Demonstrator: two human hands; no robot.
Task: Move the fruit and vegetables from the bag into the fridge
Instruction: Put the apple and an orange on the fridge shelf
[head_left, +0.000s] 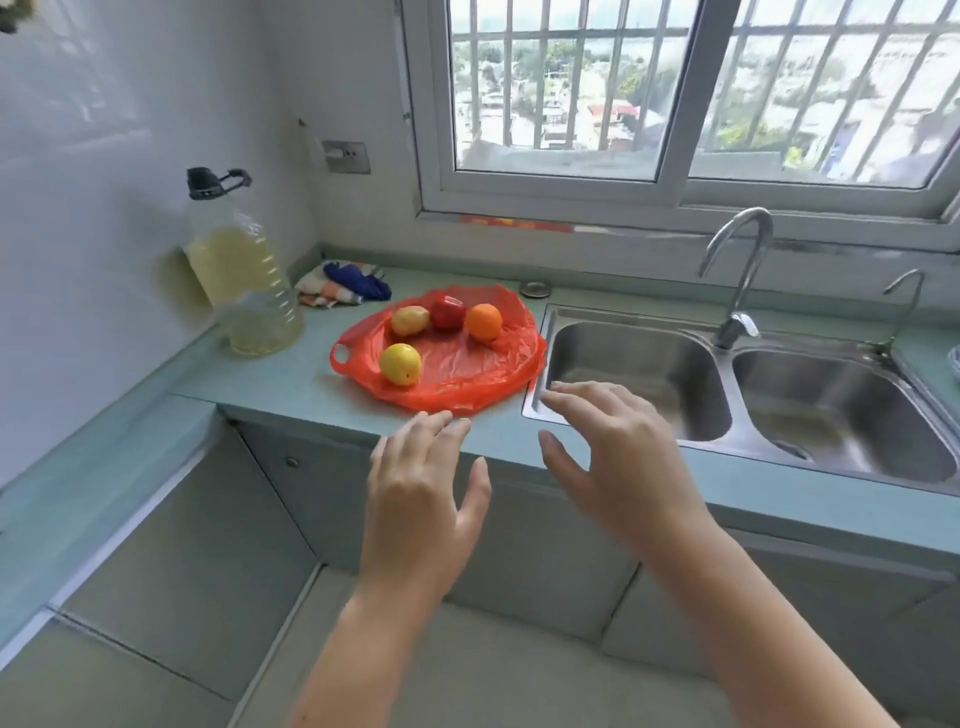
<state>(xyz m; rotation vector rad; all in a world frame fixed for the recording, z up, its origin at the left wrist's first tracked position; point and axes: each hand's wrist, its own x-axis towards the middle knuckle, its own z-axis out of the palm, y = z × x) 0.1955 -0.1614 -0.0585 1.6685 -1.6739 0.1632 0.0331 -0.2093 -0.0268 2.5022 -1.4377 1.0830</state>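
An orange-red plastic bag (467, 374) lies spread flat on the green counter (270, 384). On it rest a yellow lemon (400, 364) at the front left, a yellowish potato-like piece (409, 320), a red apple (448, 312) and an orange (483, 322) along the back. My left hand (421, 499) hovers open just in front of the bag's near edge. My right hand (618, 457) is open too, fingers spread over the counter edge by the sink's left corner. Neither hand touches the produce. No fridge is in view.
A large bottle of yellow oil (239, 270) stands at the left near the wall, with a crumpled cloth (345, 286) behind it. A steel double sink (727, 389) with a tall tap (737, 275) lies right of the bag. A barred window fills the back wall.
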